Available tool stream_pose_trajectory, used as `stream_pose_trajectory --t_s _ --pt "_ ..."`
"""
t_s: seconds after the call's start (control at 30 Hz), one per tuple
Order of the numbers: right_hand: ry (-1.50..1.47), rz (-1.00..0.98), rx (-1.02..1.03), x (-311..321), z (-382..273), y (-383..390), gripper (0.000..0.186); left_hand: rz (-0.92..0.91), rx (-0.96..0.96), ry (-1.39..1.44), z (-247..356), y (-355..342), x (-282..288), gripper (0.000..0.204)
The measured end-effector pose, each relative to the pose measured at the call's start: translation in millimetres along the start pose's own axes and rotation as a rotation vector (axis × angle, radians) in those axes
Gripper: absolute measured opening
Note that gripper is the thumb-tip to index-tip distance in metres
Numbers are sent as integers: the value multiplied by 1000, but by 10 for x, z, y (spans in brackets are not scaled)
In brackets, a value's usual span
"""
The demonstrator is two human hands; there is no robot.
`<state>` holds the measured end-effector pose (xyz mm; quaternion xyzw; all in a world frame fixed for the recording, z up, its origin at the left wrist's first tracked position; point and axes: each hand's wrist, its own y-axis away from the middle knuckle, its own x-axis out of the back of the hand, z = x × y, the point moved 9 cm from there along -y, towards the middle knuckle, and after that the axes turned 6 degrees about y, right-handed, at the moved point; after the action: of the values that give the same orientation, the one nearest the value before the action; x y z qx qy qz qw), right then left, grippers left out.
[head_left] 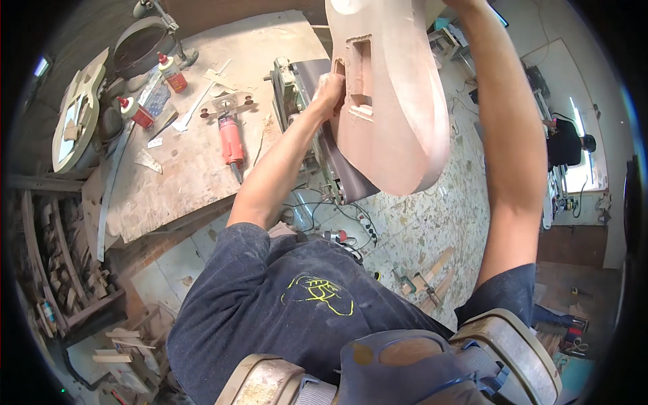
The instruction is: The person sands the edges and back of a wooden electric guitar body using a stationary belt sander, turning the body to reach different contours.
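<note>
Looks like edge-sanding: left hand (pixel 330 92) clamped on the guitar body (pixel 405 125), which overlaps the belt sander's (pixel 341 162) right side. Right hand (pixel 464 3)'s mostly out of sight, can't tell. Next pass probably wants steady, even pressure.

No wording or number was legible. In the upper left of the frame, a red-and-white bottle (pixel 174 75) bore a red label, its print too small to make out. Slightly lower and further left, a second bottle (pixel 138 113) also carried a red label, just as unreadable. Below it, a small white slip (pixel 154 142) showed dark marks too tiny to decipher. At the lower centre, a yellow line emblem (pixel 317 294) of curved outlines and short strokes stood on a dark shirt (pixel 260 314).
</note>
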<state>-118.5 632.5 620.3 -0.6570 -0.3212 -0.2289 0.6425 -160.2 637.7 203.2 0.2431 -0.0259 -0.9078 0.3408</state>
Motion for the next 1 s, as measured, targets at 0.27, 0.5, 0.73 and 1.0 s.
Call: stream_pose_trajectory --t_s 0.27,0.5,0.73,1.0 --pt "-24 374 -8 485 -200 412 50 -12 -248 64 300 -369 148 25" --pt "-188 527 -37 809 -591 1105 56 54 -434 -301 683 -558 451 29" --pt "-367 614 -129 815 -606 1795 59 170 -801 -760 1544 -180 104 32" --pt "-317 564 -144 757 -313 1679 59 142 -797 -729 1506 -327 164 33"
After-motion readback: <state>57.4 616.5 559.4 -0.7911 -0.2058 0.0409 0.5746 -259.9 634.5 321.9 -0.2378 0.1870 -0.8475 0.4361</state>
